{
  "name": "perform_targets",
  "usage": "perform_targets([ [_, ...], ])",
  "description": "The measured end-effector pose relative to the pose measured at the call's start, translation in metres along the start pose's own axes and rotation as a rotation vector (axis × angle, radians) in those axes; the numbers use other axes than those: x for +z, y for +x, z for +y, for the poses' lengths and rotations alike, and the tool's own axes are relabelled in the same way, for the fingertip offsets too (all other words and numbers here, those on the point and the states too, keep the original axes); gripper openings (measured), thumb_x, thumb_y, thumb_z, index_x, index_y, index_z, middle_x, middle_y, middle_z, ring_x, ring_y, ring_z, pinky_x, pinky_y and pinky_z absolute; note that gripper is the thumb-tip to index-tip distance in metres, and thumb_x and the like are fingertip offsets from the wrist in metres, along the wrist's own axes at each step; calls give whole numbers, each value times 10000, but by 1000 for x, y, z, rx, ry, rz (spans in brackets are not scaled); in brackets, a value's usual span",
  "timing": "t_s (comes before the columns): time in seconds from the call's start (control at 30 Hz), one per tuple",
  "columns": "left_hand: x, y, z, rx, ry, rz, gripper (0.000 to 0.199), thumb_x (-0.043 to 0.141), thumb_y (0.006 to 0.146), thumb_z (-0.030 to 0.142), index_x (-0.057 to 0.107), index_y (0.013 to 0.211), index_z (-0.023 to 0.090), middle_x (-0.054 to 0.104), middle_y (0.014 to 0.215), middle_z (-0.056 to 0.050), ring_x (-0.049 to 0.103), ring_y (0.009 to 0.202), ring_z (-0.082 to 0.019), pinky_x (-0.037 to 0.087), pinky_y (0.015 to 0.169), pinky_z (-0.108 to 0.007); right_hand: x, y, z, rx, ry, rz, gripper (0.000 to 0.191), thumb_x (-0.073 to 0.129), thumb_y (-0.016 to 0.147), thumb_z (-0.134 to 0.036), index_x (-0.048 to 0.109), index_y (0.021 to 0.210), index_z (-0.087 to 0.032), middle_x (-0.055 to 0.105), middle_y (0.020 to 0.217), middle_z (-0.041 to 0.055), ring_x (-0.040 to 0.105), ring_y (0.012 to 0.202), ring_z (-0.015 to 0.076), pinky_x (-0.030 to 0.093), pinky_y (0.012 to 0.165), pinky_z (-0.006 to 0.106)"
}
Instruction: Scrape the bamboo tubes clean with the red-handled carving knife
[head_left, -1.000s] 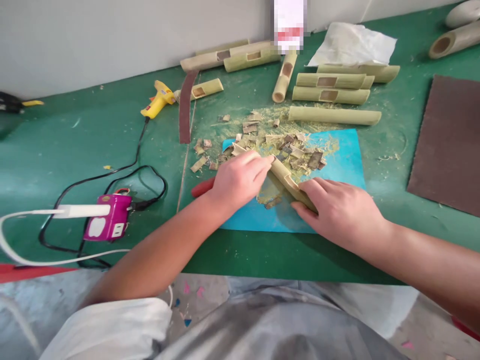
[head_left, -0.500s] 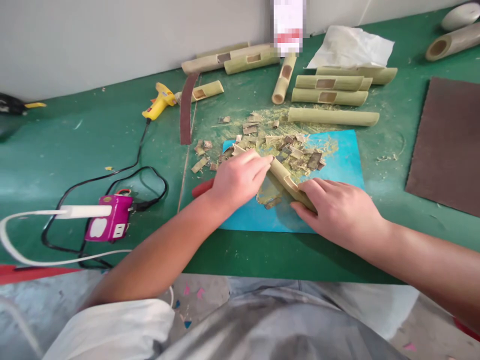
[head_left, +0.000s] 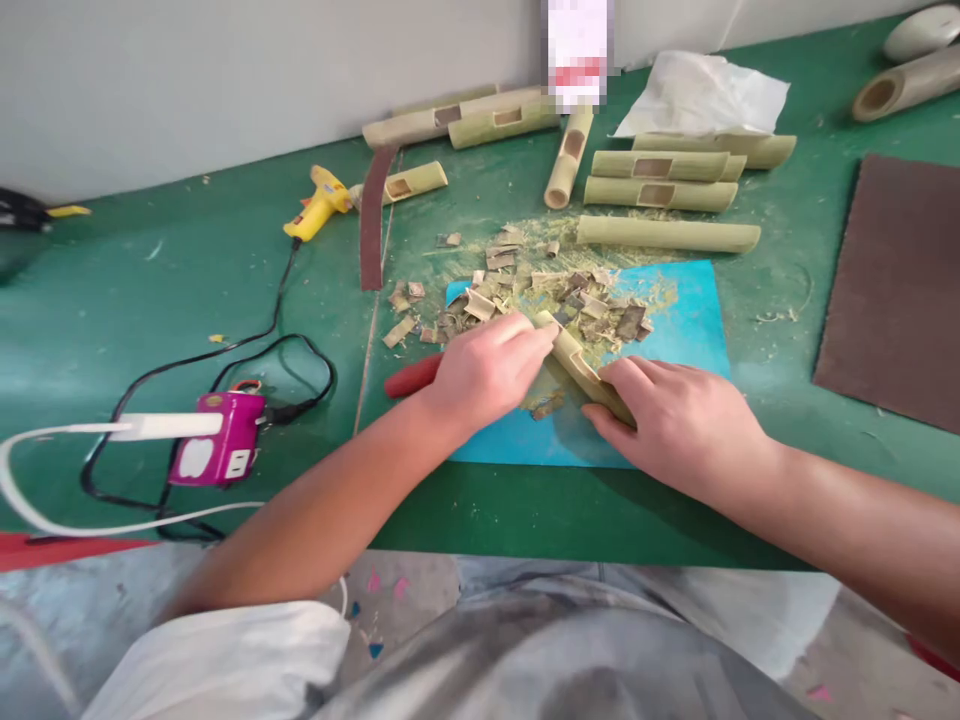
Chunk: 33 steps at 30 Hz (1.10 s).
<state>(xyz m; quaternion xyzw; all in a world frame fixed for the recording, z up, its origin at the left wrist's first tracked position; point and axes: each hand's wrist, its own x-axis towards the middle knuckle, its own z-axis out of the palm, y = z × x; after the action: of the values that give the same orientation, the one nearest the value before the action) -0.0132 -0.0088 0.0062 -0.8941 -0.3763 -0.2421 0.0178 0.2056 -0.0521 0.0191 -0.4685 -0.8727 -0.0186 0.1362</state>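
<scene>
A short bamboo tube (head_left: 568,352) with a cut-out notch slants over the blue sheet (head_left: 510,440). My right hand (head_left: 679,415) is wrapped round its near end, thumb below and fingers on top. At the far end my left hand (head_left: 491,365) is closed, its fingertips pressed against the tube's rim. Whatever those fingers pinch is hidden. A red handle (head_left: 414,375) sticks out from behind the left hand; its other end cannot be seen. Bamboo chips (head_left: 592,305) and shavings lie around the tube's far end.
Several notched bamboo tubes (head_left: 660,194) lie at the back, some under white tissue (head_left: 705,95). To the left are a yellow glue gun (head_left: 321,205), a brown sandpaper strip (head_left: 373,220) and a purple power adapter (head_left: 220,437) with cables. A dark brown sheet (head_left: 892,290) lies right.
My left hand has shifted slightly right and toward me along the tube's far end, uncovering more of the tube's tip, the red handle and some chips. My right hand keeps its hold.
</scene>
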Motion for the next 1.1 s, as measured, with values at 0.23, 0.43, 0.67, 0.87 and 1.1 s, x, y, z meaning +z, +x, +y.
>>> perform_targets([
  [0.23,2,0,-8,-27,11,24,248,466,990,227,686,1074,148,677,829,-46,640,733,-120,514,673,-222,0,0,0,-8,-9,27,185,547,871,-326,616,808,-166,647,657,19,533,526,150,268,519,290],
  [0.43,2,3,-9,-39,-10,28,227,486,985,233,695,1039,160,680,838,-42,643,751,-120,514,682,-219,-1,0,0,-6,-9,40,184,559,867,-329,621,810,-165,653,665,20,535,526,149,272,519,291],
  [0.67,1,3,-6,-37,-22,10,250,468,993,239,692,1046,144,684,831,-53,647,739,-125,524,680,-224,1,-1,1,-8,-9,41,174,564,863,-321,610,793,-169,641,653,14,530,521,149,272,515,290],
  [0.87,0,3,-7,-31,-34,-6,236,477,990,231,688,1049,146,683,835,-51,652,746,-125,530,689,-225,0,-1,0,-17,-10,52,175,554,868,-318,604,787,-171,634,642,9,521,512,145,271,514,285],
  [1.1,0,3,-5,24,-36,-16,216,485,980,197,682,1053,147,695,874,-52,664,774,-126,533,706,-223,-1,0,-1,-22,0,64,199,544,872,-332,591,772,-167,614,610,7,512,498,140,264,502,283],
])
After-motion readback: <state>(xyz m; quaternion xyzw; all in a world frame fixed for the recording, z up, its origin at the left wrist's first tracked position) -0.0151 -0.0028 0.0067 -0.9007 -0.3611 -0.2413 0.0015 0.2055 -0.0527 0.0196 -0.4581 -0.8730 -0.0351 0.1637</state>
